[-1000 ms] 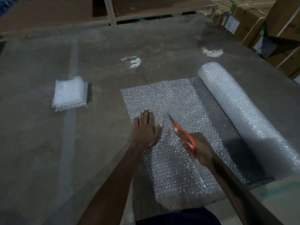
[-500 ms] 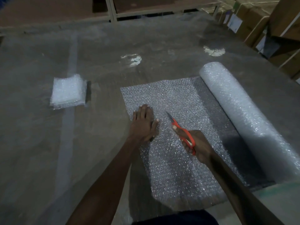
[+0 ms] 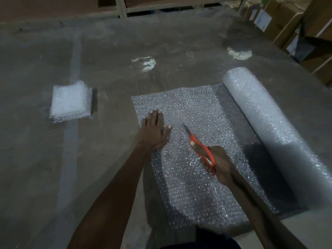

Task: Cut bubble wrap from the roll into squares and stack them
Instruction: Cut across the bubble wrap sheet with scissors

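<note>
I see the left hand (image 3: 153,133) has slid toward the far-left edge of the unrolled bubble wrap sheet (image 3: 203,112), flat, fingers straight — pressing, probably. The right hand (image 3: 220,164) still grips the orange scissors (image 3: 201,147) — over the sheet, beside the roll (image 3: 269,133). The stack of squares (image 3: 71,101) lies well left.

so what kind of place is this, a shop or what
Probably a warehouse or packing area, not a shop. Brown cardboard boxes with paper labels are stacked at the far right, pale metal shelving uprights stand behind the big plastic-covered table, and a large roll of clear bubble wrap lies on it.
</note>
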The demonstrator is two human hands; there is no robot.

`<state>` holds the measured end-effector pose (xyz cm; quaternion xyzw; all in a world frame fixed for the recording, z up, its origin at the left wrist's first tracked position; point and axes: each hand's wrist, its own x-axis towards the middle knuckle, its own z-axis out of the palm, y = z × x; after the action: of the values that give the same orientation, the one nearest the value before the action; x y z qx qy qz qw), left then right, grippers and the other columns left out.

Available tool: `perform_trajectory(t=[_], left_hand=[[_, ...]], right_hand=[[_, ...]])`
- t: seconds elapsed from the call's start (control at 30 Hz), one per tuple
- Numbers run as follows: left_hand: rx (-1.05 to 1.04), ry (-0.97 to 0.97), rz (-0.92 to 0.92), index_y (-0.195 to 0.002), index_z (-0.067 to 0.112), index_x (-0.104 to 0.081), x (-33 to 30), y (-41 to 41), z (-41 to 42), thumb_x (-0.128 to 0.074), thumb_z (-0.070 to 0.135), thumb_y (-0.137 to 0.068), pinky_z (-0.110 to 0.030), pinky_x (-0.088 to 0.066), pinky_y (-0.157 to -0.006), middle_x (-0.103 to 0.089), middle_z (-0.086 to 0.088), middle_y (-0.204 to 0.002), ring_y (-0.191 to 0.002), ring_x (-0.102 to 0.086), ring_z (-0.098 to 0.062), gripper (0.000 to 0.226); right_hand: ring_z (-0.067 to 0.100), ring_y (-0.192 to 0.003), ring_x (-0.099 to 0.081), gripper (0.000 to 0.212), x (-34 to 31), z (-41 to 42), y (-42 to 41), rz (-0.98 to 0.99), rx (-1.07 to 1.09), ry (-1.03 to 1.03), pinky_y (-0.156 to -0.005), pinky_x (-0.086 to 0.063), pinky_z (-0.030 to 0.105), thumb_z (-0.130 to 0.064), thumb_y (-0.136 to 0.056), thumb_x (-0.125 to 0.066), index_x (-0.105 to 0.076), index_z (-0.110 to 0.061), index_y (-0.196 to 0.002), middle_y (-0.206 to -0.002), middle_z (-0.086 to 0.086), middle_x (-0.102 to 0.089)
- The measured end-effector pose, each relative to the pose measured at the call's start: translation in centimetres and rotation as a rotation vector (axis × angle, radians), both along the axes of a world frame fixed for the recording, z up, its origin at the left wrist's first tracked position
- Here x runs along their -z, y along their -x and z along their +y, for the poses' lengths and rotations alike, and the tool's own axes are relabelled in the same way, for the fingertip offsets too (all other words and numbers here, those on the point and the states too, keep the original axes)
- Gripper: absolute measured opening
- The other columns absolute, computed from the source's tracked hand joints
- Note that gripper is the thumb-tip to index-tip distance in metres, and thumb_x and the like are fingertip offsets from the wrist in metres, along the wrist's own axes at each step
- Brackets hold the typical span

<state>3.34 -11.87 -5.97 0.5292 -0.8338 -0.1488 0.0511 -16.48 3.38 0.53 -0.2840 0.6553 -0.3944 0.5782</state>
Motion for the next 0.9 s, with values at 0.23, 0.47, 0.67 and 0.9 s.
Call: perform_trajectory(t=[0.23, 0.47, 0.67, 0.9], left_hand=[[0.004, -0.005, -0.017, -0.159, 0.007, -0.003, 0.0, 0.0, 0.1, -0.016, 0.056, -0.104, -0.046, 0.005, -0.123, 0.005, -0.014, -0.167, -0.154, 0.008, -0.028, 0.074], [0.006, -0.006, -0.026, -0.159, 0.007, -0.004, -0.1, -0.1, 0.0, -0.017, 0.056, -0.104, -0.046, 0.006, -0.123, 0.006, -0.014, -0.167, -0.154, 0.008, -0.028, 0.074], [0.002, -0.012, -0.032, -0.159, 0.007, -0.003, 0.0, 0.0, 0.0, -0.017, 0.055, -0.104, -0.046, 0.006, -0.123, 0.007, -0.013, -0.167, -0.153, 0.009, -0.027, 0.074], [-0.007, -0.015, -0.037, -0.159, 0.008, -0.001, -0.1, 0.0, 0.0, -0.015, 0.056, -0.104, -0.044, 0.008, -0.123, 0.008, -0.012, -0.167, -0.153, 0.011, -0.026, 0.074]], right_hand=[[0.016, -0.036, -0.038, 0.067, 0.0, -0.7, -0.1, 0.009, -0.013, 0.009, -0.037, -0.029, 0.021, -0.05, -0.067, -0.084, -0.066, 0.013, -0.08, -0.055, 0.011, -0.052], [0.015, -0.035, -0.039, 0.053, 0.1, -0.9, -0.2, -0.007, -0.001, 0.014, -0.036, -0.03, 0.02, -0.05, -0.071, -0.083, -0.067, 0.0, -0.071, -0.05, 0.007, -0.053], [0.014, -0.035, -0.04, 0.048, -0.1, -1.7, -0.2, -0.001, -0.031, 0.018, -0.036, -0.031, 0.02, -0.05, -0.073, -0.083, -0.063, -0.007, -0.063, -0.051, 0.006, -0.053], [0.015, -0.036, -0.039, 0.052, 0.2, -2.1, 0.0, -0.001, -0.028, 0.018, -0.039, -0.029, 0.021, -0.052, -0.07, -0.085, -0.064, -0.003, -0.067, -0.051, 0.007, -0.052]])
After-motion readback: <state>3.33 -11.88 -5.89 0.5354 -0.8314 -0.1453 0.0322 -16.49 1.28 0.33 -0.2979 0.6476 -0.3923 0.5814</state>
